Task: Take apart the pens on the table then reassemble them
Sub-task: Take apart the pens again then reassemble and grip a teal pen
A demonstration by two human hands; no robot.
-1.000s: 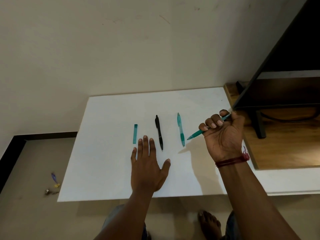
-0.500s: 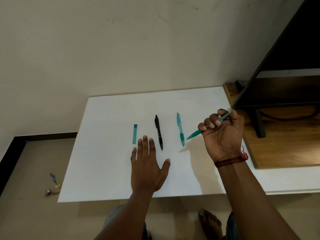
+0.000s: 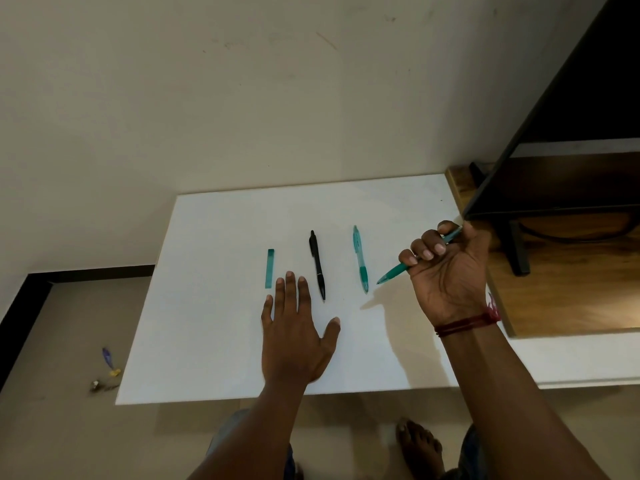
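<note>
Hardly anything has moved since a second ago: the right hand (image 3: 446, 271) still grips a slim teal plastic pen (image 3: 394, 273) in a fist above the smooth white table (image 3: 207, 306), tip angled toward the left hand (image 3: 294, 337), which lies flat, fingers straight, probably for steadiness. Between the hands lie a black pen (image 3: 317, 265) and a translucent teal pen (image 3: 359, 258), parallel. A short straight teal piece (image 3: 269, 268) sits beside the left fingertips, seemingly laid out in a row for reach.
</note>
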